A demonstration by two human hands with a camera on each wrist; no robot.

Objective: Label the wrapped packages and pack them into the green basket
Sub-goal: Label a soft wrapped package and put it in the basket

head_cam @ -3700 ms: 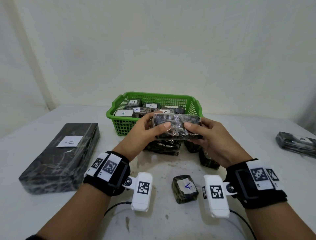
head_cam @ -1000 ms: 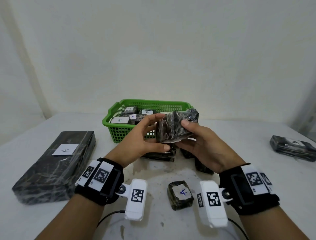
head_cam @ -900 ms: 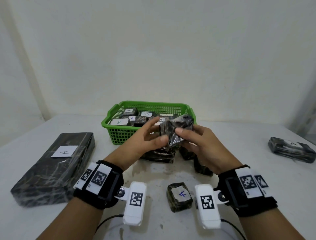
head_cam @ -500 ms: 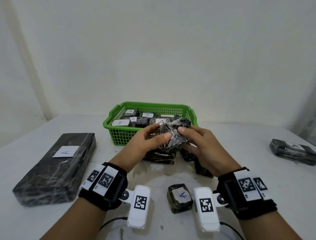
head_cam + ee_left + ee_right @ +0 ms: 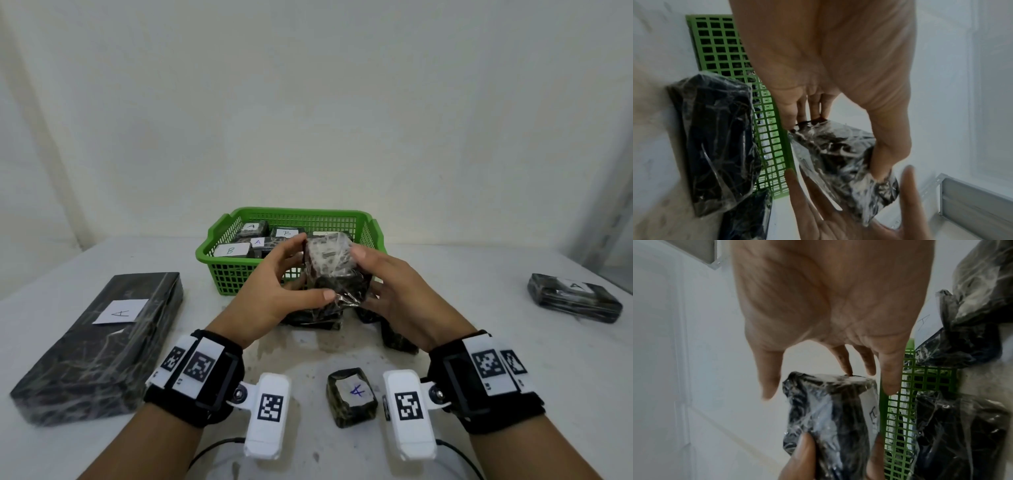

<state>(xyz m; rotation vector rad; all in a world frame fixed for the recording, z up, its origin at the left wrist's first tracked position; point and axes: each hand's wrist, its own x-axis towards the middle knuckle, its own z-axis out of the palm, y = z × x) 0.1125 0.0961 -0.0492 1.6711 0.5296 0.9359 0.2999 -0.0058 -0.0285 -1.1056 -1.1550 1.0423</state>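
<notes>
Both hands are gripping a blocky package (image 5: 334, 270), dark marbled paper under crinkled, glossy clear film, and holding it in the air just in front of the green basket (image 5: 219, 240). The left hand (image 5: 274, 291) is pinching it between thumb below and fingers above; the right hand (image 5: 394, 291) is cupping the opposite side, fingers curled round it. The basket's plastic lattice is holding several wrapped packages topped with white paper labels lettered A and B. More film-wrapped bundles (image 5: 315, 317) are lying on the white table (image 5: 102, 452) beneath the hands, their number hard to tell. A long marbled slab (image 5: 99, 346) labelled A is resting at left, a small cube-like package (image 5: 352, 397) marked A between the wrists, and a flat package (image 5: 573, 301) far right.
</notes>
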